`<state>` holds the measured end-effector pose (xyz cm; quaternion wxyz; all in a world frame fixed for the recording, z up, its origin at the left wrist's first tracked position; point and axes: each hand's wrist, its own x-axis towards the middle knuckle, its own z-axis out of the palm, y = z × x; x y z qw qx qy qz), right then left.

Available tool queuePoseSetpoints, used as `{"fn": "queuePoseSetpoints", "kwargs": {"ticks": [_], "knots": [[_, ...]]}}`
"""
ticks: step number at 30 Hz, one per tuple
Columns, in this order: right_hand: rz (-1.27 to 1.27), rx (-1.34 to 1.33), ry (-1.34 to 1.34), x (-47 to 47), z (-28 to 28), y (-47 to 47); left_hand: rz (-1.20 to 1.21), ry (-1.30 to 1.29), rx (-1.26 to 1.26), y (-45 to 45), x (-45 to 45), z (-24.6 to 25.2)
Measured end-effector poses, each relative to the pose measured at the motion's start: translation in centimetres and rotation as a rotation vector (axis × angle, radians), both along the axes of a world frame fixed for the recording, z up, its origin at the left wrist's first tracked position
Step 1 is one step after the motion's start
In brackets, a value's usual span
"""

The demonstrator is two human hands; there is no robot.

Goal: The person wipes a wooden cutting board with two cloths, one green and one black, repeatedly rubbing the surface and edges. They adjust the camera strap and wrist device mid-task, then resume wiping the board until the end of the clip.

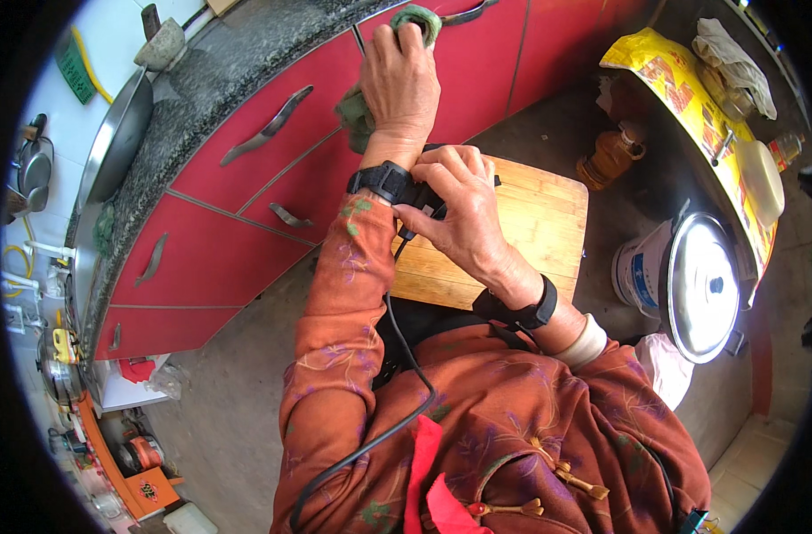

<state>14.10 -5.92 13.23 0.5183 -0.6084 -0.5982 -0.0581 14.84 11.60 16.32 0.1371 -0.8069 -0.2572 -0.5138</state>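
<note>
A green cloth [416, 19] is bunched in my left hand [402, 83], raised in front of the red cabinet drawers [292, 87]; part of it hangs beside the wrist. My left wrist wears a black strap [381, 180]. Against that strap, the fingers and thumb of my right hand [462, 207] grip a small black device [427, 200], partly hidden by them. From the device a black cable [416, 374] runs down over my orange patterned sleeve. Another black strap [547, 300] is round my right wrist. Beneath my hands lies a wooden board [539, 220].
A dark stone worktop [212, 87] curves along the left, bearing a wok [115, 140] and a stone mortar [162, 47]. At right stand a white bucket [636, 267], a large lidded metal pot [703, 287] and a table with a yellow cover [673, 73]. An amber bottle [609, 157] stands on the floor.
</note>
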Motion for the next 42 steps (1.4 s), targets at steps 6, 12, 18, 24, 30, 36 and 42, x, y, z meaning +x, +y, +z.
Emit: {"fn": "queuePoseSetpoints", "kwargs": {"ticks": [6,12,18,24,30,36,42], "knots": [[-0.003,-0.037,-0.069,0.3,0.0,-0.2,-0.075,0.151,0.139,-0.3,0.4,-0.8],[0.005,-0.08,0.021,0.6,-0.7,0.2,-0.078,0.145,-0.024,0.0,0.3,-1.6],[-0.038,-0.027,-0.018,0.4,-0.8,0.5,-0.135,-0.028,-0.499,0.5,-0.1,-1.3],[-0.039,-0.012,0.018,0.4,-0.7,0.2,-0.146,-0.048,-0.414,-0.2,-0.4,-1.5],[-0.037,-0.022,0.016,0.6,-0.8,0.6,-0.159,-0.107,-0.485,0.8,-0.3,-2.0],[-0.083,-0.096,-0.13,-0.3,0.8,-0.4,-0.517,-0.615,-1.057,2.2,-0.5,-2.7],[-0.092,0.216,0.293,2.6,-0.4,-2.4,-0.68,-1.016,-1.211,3.0,-2.6,0.3]]}}
